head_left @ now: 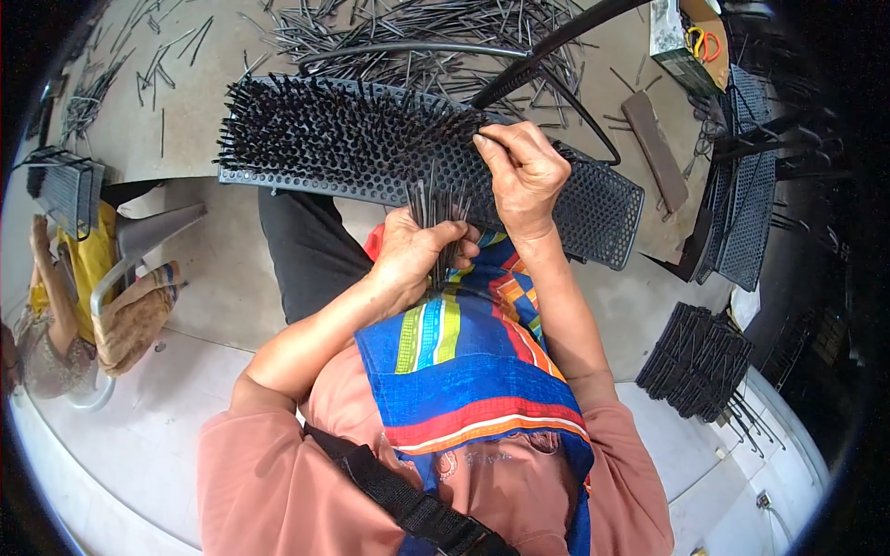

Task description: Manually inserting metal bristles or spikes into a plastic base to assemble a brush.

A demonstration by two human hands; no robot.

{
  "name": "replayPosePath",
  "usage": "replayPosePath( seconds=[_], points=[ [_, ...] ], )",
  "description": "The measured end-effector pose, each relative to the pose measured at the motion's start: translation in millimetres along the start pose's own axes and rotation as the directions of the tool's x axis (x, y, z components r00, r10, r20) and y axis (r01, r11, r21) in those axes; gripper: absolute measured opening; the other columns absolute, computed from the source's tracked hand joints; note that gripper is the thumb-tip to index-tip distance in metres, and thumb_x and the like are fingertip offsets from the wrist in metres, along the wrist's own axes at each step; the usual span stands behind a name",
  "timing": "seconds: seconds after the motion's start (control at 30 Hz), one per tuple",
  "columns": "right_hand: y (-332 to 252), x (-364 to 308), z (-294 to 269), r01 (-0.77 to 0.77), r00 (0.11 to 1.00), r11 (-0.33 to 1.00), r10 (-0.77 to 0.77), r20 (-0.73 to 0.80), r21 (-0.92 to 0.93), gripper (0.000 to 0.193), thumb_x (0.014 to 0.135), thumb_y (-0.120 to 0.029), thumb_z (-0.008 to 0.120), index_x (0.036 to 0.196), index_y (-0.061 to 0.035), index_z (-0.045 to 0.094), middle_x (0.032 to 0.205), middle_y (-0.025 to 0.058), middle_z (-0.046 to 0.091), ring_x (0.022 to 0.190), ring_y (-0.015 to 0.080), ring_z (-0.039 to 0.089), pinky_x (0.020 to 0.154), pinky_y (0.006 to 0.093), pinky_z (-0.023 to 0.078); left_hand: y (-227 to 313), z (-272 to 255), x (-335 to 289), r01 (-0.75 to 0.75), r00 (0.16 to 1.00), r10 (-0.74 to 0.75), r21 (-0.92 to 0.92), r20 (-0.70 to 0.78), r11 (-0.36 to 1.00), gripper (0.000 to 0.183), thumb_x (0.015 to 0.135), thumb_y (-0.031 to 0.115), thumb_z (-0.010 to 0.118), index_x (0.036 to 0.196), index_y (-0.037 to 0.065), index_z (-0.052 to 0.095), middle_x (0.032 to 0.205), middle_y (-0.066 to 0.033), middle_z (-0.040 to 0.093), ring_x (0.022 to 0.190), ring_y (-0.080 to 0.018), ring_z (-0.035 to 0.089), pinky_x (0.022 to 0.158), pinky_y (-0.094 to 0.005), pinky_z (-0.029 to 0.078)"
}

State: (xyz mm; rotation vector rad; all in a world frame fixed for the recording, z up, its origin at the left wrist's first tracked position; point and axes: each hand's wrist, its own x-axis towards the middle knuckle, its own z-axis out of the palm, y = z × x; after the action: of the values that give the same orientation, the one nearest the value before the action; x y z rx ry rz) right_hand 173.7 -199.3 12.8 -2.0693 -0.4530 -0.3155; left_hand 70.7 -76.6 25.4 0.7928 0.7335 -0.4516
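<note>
A long dark perforated panel [598, 208] lies across in front of me above my lap. Short black upright tufts [315, 125] fill the holes of its left and middle part, while its right end shows bare holes. My left hand [408, 243] is closed round a bundle of thin dark strips [430, 199], their ends pointing up toward the panel's near edge. Over the panel, just where the tufts give way to bare holes, my right hand [527, 176] is closed in a pinch. Whatever its fingertips hold is too small to make out.
Many loose dark strips [417, 46] lie heaped beyond the panel. A black bar [556, 42] crosses above it. To the right are a brown flat piece [654, 153], a box with scissors [691, 46] and stacked black racks [700, 361]. Another person [60, 306] sits at left.
</note>
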Motion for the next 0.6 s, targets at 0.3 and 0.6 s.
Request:
replayPosePath(
  seconds=[0.3,0.6],
  points=[
    [-0.2,2.2,1.7,0.018,0.999,1.000,-0.018,-0.036,-0.002,0.011,0.074,0.003,0.076,0.083,0.0014,0.071,0.069,0.0032,0.061,0.052,0.0066,0.043,0.047,0.0232,0.034,-0.4,-1.1,1.1,-0.025,1.000,0.025,-0.044,0.007,0.999,0.006,0.087,-0.003,0.060,0.090,-0.003,0.065,0.079,-0.0130,0.069,0.063,-0.0182,0.068,0.053,-0.0280,0.056],
    [2.6,-4.1,2.0,0.017,0.998,1.000,-0.017,-0.053,-0.004,0.012,0.073,0.002,0.078,0.082,0.0007,0.071,0.073,0.0041,0.063,0.051,0.0058,0.042,0.046,0.0229,0.033,1.7,-1.1,0.5,-0.003,1.000,0.003,-0.025,-0.011,1.000,0.007,0.087,-0.003,0.059,0.091,-0.003,0.065,0.079,-0.0130,0.069,0.063,-0.0187,0.067,0.054,-0.0284,0.057]
  ],
)
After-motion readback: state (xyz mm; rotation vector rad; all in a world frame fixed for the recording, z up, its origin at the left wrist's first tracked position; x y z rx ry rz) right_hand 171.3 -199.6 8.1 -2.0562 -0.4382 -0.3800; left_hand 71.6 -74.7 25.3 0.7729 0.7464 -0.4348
